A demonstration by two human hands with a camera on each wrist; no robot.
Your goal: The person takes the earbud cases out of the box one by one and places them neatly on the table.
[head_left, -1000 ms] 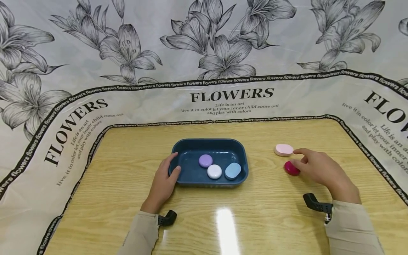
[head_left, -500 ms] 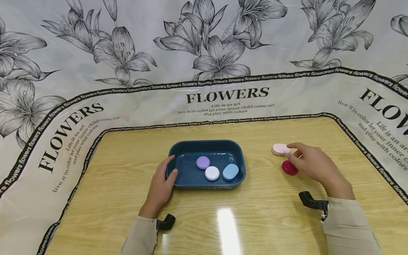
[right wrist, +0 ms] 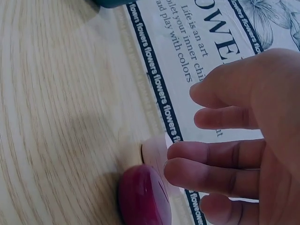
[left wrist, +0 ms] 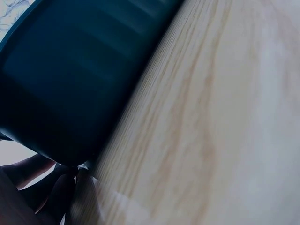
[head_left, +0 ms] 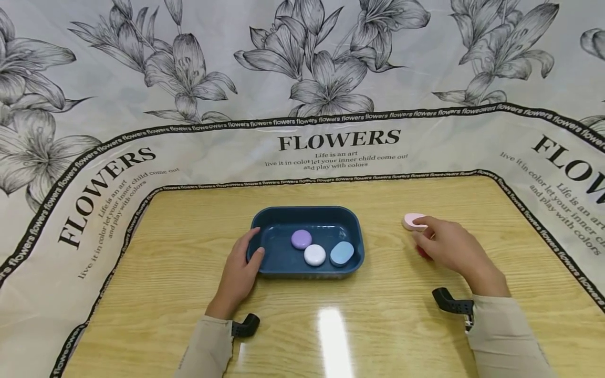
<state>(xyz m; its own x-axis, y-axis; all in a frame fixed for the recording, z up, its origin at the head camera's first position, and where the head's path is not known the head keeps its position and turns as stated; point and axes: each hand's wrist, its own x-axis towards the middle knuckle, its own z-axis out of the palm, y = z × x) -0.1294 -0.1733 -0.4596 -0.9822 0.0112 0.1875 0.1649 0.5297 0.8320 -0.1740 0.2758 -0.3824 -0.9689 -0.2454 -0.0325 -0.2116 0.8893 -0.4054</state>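
Note:
In the head view my left hand [head_left: 240,275] holds the left end of a dark blue rectangular tray [head_left: 279,272], thumb over its rim. Its fingers [left wrist: 56,187] show under the tray's corner in the left wrist view. Inside the tray lie a purple round piece [head_left: 301,239], a white round piece [head_left: 314,255] and a light blue oval piece [head_left: 342,254]. My right hand [head_left: 451,247] hovers with loosely bent fingers over a pale pink oval piece [head_left: 411,220] and a glossy dark red piece [right wrist: 143,194]. The hand mostly hides the red piece in the head view.
The wooden table [head_left: 378,325] spreads around the tray. A white cloth [head_left: 227,152] with flower drawings and lettering bounds its back and sides. Black wrist mounts [head_left: 449,300] sit at both sleeves.
My right hand has moved left over the pink and red pieces, now covering most of the red one in the head view. My left hand stays at the tray's end.

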